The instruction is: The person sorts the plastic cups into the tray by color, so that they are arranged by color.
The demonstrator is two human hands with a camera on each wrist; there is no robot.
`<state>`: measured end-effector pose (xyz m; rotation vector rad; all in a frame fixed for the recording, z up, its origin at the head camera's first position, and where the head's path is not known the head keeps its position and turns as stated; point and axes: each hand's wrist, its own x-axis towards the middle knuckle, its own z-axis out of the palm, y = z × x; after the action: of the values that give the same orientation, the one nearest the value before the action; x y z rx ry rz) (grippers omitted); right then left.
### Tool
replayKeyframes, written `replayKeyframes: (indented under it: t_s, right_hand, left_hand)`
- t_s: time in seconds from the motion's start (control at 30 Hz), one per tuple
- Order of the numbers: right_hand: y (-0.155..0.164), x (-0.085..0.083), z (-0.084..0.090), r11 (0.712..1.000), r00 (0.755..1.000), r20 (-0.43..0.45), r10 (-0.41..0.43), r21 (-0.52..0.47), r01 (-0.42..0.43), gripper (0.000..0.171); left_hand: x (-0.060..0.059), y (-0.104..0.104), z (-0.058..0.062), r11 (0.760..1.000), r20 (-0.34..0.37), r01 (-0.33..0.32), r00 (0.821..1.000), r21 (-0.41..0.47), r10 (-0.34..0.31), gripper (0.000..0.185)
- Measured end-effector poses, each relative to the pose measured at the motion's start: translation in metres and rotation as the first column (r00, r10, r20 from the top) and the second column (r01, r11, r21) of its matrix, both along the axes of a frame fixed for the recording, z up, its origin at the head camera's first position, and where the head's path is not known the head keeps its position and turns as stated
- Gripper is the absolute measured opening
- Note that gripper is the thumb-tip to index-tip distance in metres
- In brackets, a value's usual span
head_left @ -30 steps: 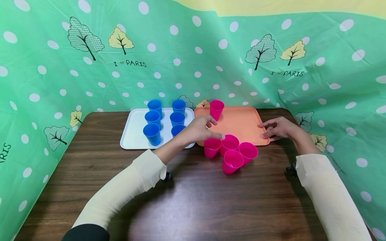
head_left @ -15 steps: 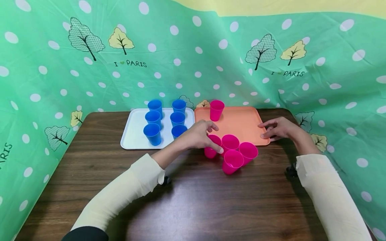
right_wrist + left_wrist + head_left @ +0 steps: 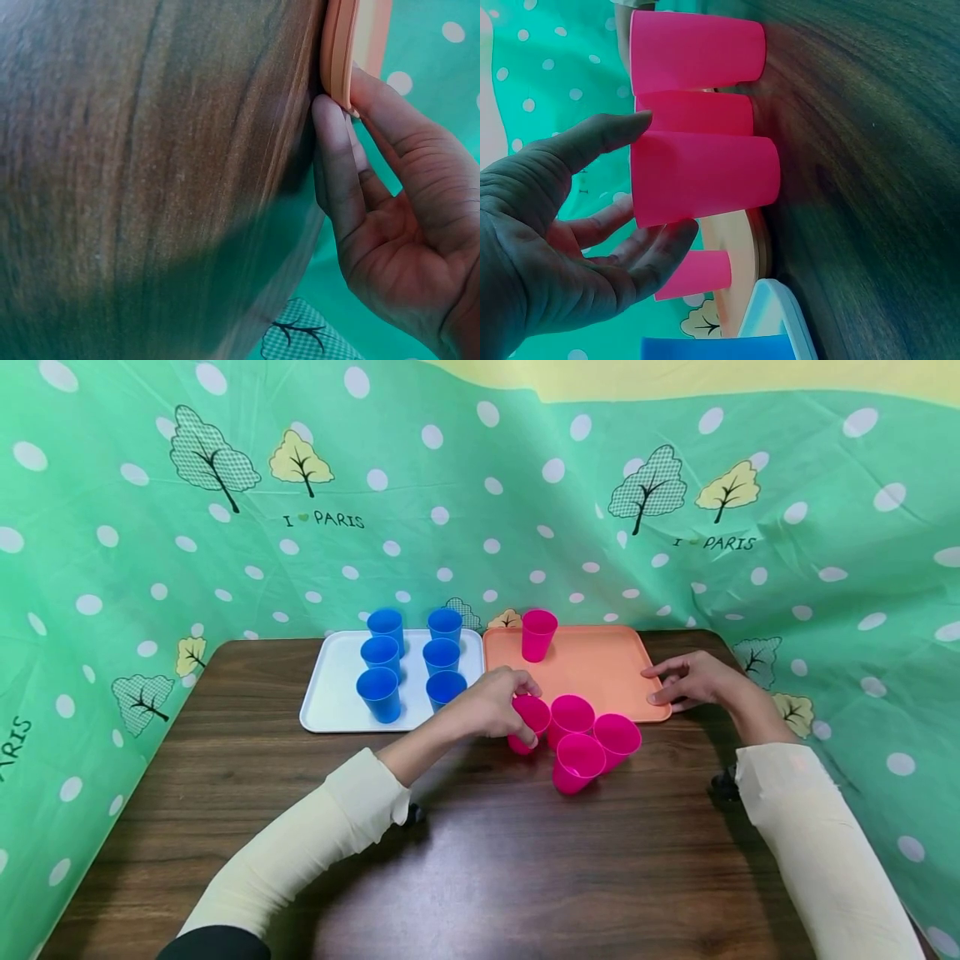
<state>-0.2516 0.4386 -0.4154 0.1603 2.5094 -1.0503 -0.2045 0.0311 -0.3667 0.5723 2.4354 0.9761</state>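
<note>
My left hand [image 3: 495, 703] grips the leftmost of a front group of pink cups, with the thumb near the rim on one side and the fingers on the other. In the left wrist view this pink cup [image 3: 705, 178] stands upright on the table. Close beside it stand other pink cups [image 3: 572, 717], partly behind one another. My right hand [image 3: 696, 681] pinches the right front part of the orange tray [image 3: 600, 668]; the right wrist view has the tray edge [image 3: 341, 56] between thumb and fingers. Another pink cup [image 3: 539, 636] stands at the tray's back left.
Left of the orange tray lies a white tray [image 3: 330, 693] bearing blue cups [image 3: 379, 696] in two columns. The brown wooden table [image 3: 480, 877] stretches in front. A green dotted cloth [image 3: 480, 485] hangs behind and at the sides.
My left hand has come down and slightly left from above the pink cups, and its thumb and fingers have closed on the leftmost one. The right hand stays at the tray.
</note>
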Motion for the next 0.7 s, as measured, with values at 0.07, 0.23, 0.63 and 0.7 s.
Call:
replayKeyframes:
  t_s: [0.07, 0.23, 0.63, 0.7]
  right_hand:
    - [0.001, -0.001, -0.001, 1.000, 1.000, -0.001, 0.001, 0.001, -0.001, 0.071]
    - [0.001, -0.001, -0.001, 1.000, 1.000, 0.004, 0.004, 0.005, -0.004, 0.071]
    - [0.003, -0.003, -0.003, 1.000, 1.000, 0.004, 0.000, 0.029, 0.000, 0.073]
    - [0.003, -0.002, -0.003, 1.000, 1.000, 0.002, 0.002, 0.030, -0.002, 0.073]
  left_hand:
    - [0.000, 0.000, 0.000, 1.000, 0.006, -0.007, 1.000, 0.002, 0.007, 0.074]
    - [0.001, -0.002, 0.001, 1.000, 0.009, -0.008, 1.000, 0.006, 0.008, 0.072]
    - [-0.001, -0.006, 0.010, 0.999, 0.037, -0.021, 0.999, 0.047, 0.019, 0.067]
    - [-0.002, -0.006, 0.012, 0.998, 0.043, -0.029, 0.999, 0.054, 0.026, 0.067]
